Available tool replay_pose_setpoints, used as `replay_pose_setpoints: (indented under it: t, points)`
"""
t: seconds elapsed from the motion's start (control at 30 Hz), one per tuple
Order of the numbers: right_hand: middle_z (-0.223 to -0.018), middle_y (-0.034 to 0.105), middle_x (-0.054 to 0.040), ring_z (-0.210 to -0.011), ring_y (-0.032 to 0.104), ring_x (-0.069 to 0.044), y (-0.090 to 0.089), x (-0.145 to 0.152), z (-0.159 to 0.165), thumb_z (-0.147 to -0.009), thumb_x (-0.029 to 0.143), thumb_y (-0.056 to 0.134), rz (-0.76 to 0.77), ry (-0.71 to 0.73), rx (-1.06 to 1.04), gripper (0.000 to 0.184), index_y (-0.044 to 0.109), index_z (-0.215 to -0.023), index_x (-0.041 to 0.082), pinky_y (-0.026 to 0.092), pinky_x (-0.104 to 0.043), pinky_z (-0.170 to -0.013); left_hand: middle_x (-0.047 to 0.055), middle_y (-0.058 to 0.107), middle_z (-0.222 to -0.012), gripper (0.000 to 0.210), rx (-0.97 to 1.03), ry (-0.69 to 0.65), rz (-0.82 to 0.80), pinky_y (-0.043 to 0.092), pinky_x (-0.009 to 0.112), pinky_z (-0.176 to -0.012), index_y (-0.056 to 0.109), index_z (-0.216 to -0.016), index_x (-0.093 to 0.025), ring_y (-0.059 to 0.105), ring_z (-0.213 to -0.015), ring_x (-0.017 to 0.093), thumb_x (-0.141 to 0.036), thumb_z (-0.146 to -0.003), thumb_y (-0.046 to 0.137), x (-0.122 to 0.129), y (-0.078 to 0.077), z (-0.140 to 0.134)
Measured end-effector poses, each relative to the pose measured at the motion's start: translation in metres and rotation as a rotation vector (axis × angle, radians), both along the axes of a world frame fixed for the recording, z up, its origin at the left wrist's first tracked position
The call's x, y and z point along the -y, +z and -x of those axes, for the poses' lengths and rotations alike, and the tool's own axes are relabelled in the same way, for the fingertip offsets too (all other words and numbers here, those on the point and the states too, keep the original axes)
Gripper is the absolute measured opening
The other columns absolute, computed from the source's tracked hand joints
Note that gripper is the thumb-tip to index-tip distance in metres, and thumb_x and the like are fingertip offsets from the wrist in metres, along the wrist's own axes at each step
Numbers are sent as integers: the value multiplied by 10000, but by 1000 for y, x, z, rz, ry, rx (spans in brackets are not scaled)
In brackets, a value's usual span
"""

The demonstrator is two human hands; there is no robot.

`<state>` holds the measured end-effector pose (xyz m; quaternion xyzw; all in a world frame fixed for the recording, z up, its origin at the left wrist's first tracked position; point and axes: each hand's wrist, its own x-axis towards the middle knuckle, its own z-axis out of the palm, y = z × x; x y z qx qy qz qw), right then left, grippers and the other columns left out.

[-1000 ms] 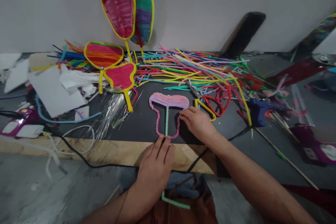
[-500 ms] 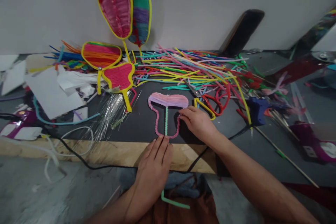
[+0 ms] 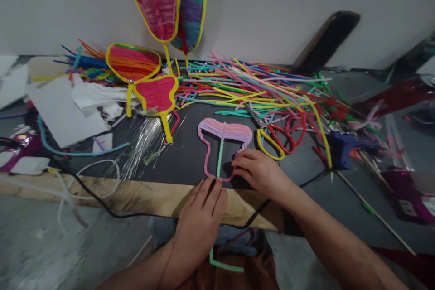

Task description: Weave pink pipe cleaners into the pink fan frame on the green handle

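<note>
A pipe cleaner frame (image 3: 206, 158) lies on the dark tabletop, with a twisted pink outline and a green stem (image 3: 219, 156) up its middle. Pink and lilac strands fill its top band (image 3: 226, 129). My left hand (image 3: 203, 208) holds the frame's bottom edge, fingertips at the stem's foot and thumb hidden. Below that hand hangs a bent green pipe cleaner end (image 3: 226, 266). On the right side of the outline, my right hand (image 3: 263, 173) pinches the pink twist between thumb and fingers. Scissors (image 3: 277, 138) with red and yellow handles rest just beyond it.
Loose pipe cleaners (image 3: 238, 84) are heaped along the wall. Finished paddle shapes (image 3: 158, 93) and silver tinsel (image 3: 139, 145) lie left. A dark phone (image 3: 328, 41) leans on the wall. Purple glue guns (image 3: 25, 147) flank the work, with a black cable (image 3: 102, 201) along the wooden edge (image 3: 149, 195).
My right hand has slid a little down the frame's right side, toward its lower corner. My left hand keeps its place at the bottom edge. The whole view has shifted slightly.
</note>
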<state>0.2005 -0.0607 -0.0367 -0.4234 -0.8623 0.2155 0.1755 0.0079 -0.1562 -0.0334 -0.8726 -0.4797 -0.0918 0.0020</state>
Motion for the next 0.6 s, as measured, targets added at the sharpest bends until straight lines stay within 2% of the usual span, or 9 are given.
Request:
replay_pose_setpoints:
  t: [0.2, 0.43, 0.6]
  points:
    - [-914, 622, -71, -856, 600, -171, -3, -2, 4, -835, 174, 579, 21, -60, -31, 122, 672, -912, 192, 497, -291, -781, 102, 617, -1196, 293, 22, -36, 11, 431, 419, -956, 613, -1058, -132, 508, -1143, 286, -88, -802, 477, -3, 0, 2]
    - [-907, 617, -74, -848, 601, -165, 0, -4, 6, -830, 137, 572, 38, -40, -3, 135, 666, -921, 173, 495, -272, -775, 95, 631, -1171, 280, 10, -44, -21, 445, 415, -937, 620, -1036, -136, 531, -1105, 282, -89, -813, 457, -5, 1, 2]
    - [-922, 627, -87, -872, 612, -179, -3, -3, 5, -826, 148, 584, 2, -56, -24, 145, 671, -941, 158, 502, -283, -789, 100, 612, -1205, 283, -3, -30, -23, 367, 489, -1007, 616, -1064, -149, 471, -1177, 291, -95, -818, 486, -2, -4, 3]
